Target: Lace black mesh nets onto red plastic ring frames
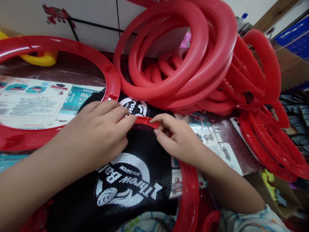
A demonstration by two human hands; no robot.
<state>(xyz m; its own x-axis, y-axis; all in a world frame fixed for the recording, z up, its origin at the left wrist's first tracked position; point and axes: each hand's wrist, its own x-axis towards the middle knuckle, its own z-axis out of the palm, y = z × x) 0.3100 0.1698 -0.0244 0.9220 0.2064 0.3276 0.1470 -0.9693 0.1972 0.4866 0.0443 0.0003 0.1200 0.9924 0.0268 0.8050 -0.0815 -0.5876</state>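
Observation:
A black mesh cloth (135, 180) printed with white lettering and a ball logo lies over a red plastic ring (190, 193) in front of me. My left hand (101, 135) rests on the cloth, its fingers pressed together against the ring's far rim (145, 120). My right hand (178, 138) pinches the same rim and the cloth edge from the right. The two sets of fingertips nearly meet on the red rim.
A tall heap of red rings (183, 54) leans at the back, with more red rings (272, 138) at the right. Another large red ring (60, 45) lies at the left on printed sheets (33, 103). A yellow piece (41, 59) sits far left.

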